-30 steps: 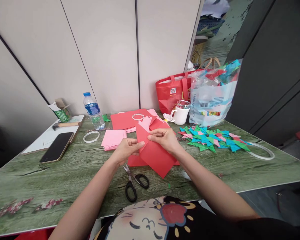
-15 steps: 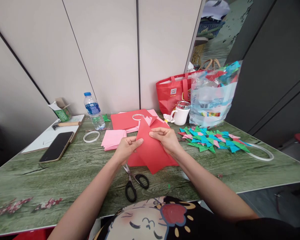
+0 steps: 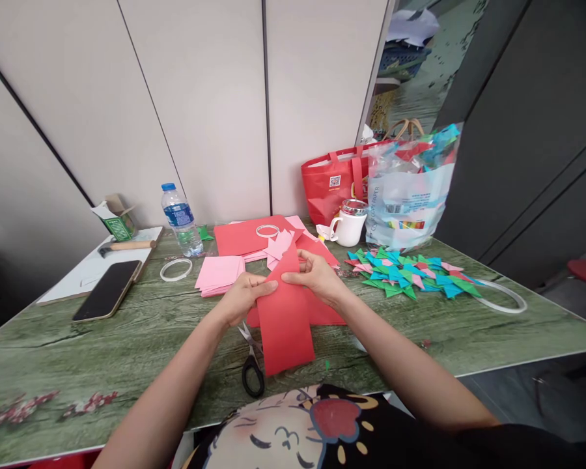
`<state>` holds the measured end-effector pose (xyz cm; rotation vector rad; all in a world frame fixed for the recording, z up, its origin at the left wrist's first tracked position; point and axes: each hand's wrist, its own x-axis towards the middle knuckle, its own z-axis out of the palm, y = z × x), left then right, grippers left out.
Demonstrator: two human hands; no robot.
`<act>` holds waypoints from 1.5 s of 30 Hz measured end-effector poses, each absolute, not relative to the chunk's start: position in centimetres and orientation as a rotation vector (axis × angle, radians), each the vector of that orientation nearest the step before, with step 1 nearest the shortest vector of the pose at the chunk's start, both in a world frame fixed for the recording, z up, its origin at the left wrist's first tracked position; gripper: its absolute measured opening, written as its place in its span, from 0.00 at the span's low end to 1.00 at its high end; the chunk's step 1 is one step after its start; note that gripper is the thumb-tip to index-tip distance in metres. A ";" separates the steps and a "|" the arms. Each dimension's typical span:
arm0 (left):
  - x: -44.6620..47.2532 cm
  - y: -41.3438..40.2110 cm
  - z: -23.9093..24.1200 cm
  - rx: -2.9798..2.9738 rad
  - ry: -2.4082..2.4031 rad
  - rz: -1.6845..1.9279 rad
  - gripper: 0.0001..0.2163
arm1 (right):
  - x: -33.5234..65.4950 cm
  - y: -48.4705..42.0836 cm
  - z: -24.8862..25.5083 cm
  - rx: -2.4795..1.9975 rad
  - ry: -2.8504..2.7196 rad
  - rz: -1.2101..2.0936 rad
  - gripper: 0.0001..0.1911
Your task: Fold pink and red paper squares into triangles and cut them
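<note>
Both my hands hold one sheet of red paper (image 3: 287,332) above the table, with a folded corner pointing up at its top. My left hand (image 3: 243,297) pinches its left edge between thumb and fingers. On the other side, my right hand (image 3: 317,277) pinches it near the upper right, thumb in front. Beneath lies another red sheet (image 3: 326,309). Scissors (image 3: 252,365) with black handles lie under the held sheet, which hides one handle loop. A stack of pink paper squares (image 3: 219,273) sits just beyond my left hand.
Folded paper pieces (image 3: 410,272) are heaped at right beside a white ring (image 3: 502,297). Behind stand a white mug (image 3: 350,225), a red bag (image 3: 322,189) and a plastic bag (image 3: 410,202). Leftward are a water bottle (image 3: 180,221), tape roll (image 3: 176,270), phone (image 3: 108,290) and hammer (image 3: 129,245).
The held red sheet has turned from a slanted position to hanging nearly straight down, its lower end now covering the right scissor handle. My right hand has shifted slightly left and down.
</note>
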<state>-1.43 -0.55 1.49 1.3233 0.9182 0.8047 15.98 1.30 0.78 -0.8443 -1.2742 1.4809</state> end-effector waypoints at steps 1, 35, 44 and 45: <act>-1.5 -0.6 1.4 1.375 0.934 0.771 0.14 | 15.8 1.2 0.7 -0.833 -1.283 1.466 0.31; -2.4 -0.5 1.7 1.509 0.965 0.539 0.17 | 21.5 4.0 2.0 -0.913 -1.459 0.654 0.11; -1.6 -0.5 1.9 1.920 0.989 0.460 0.22 | 16.1 0.8 1.0 -0.689 -2.289 0.246 0.05; -1.5 -0.5 1.9 1.929 0.993 0.448 0.21 | 16.1 0.8 0.9 -0.698 -2.294 0.248 0.06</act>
